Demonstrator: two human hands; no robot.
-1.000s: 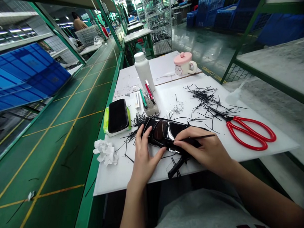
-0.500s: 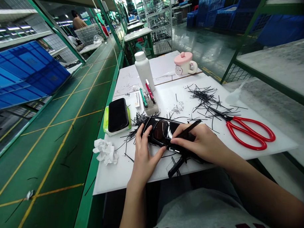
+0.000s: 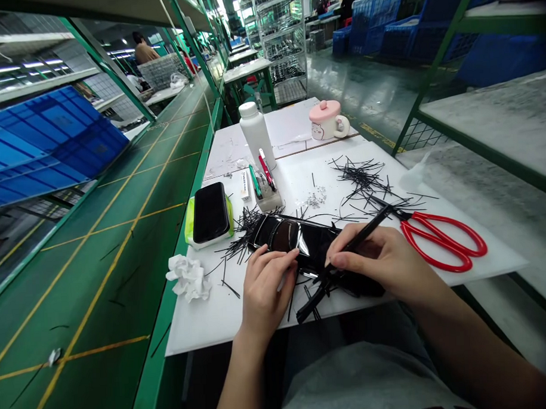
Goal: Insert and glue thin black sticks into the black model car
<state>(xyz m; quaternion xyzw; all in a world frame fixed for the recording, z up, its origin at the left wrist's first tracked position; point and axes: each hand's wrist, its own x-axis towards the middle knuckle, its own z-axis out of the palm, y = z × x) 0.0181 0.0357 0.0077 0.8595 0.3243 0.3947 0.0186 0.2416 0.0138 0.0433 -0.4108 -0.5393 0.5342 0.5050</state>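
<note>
A glossy black model car (image 3: pixel 280 235) lies on the white work board, its roof and windows reflecting light. My left hand (image 3: pixel 267 288) is closed at the car's near side, with bent fingertips against its edge; the thumb is partly hidden. In my right hand (image 3: pixel 377 257) a slim black stick-like tool (image 3: pixel 367 228) is held like a pen, its lower tip at the car's right part. I cannot tell its exact kind. Below the tip, a black strip-shaped part (image 3: pixel 310 307) sticks out toward the board's front edge.
Red-handled scissors (image 3: pixel 439 237) lie at right, near a heap of thin black strips (image 3: pixel 359 174). Behind the car stand a pen holder (image 3: pixel 269 200), a white bottle (image 3: pixel 256 133) and a lidded mug (image 3: pixel 326 122). A phone (image 3: pixel 210 212) and crumpled tissue (image 3: pixel 188 278) lie left, beside the green conveyor (image 3: pixel 100 264).
My left hand has drawn back from over the car to its near edge, fingers more bent. My right hand has shifted right, and the tool now points up more visibly.
</note>
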